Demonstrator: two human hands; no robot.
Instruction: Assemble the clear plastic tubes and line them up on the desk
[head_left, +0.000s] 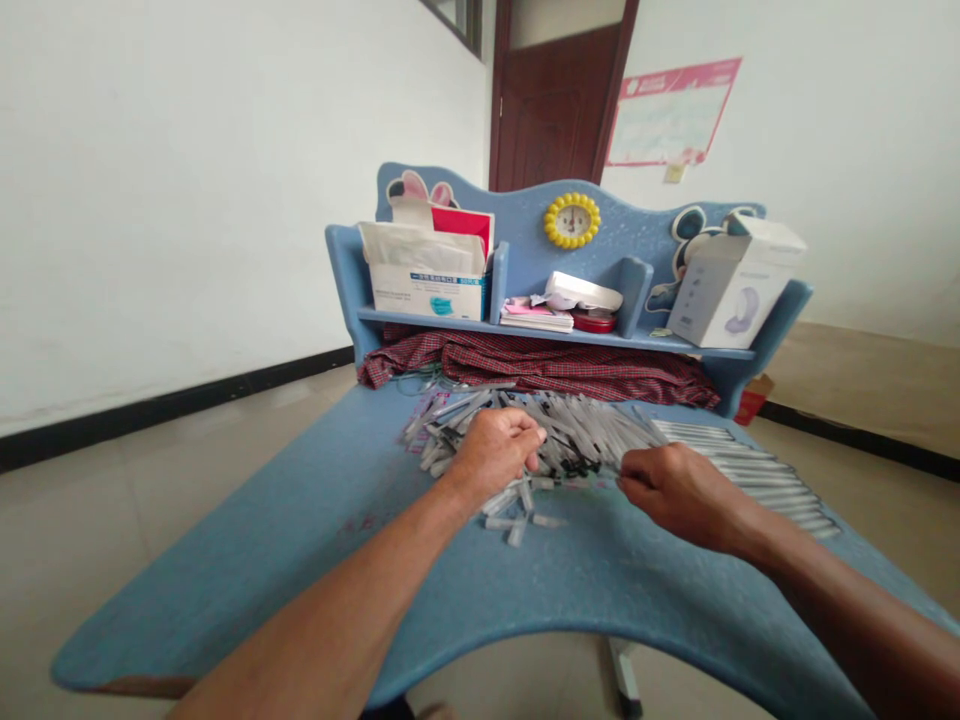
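Note:
A loose pile of translucent pen barrels [592, 425], with dark pieces among them, lies across the middle of the blue desk. My left hand [502, 445] is over the pile's left front, its fingers curled in; whatever they hold is hidden. Just below it lie several short, clear pen caps [516, 522]. At the pile's right end, my right hand [670, 485] is closed with thumb and fingers pressed together, and I cannot make out what is in them. Right beside it, finished-looking pens [765, 475] are laid out side by side in a row.
Behind the pile, a checked cloth [540, 365] lies under the desk's shelf [480, 325]. A mask box [427, 280], some papers [536, 316], a red tin [594, 321] and a white box [735, 285] stand on it. The desk [300, 560] curves inward at its front edge.

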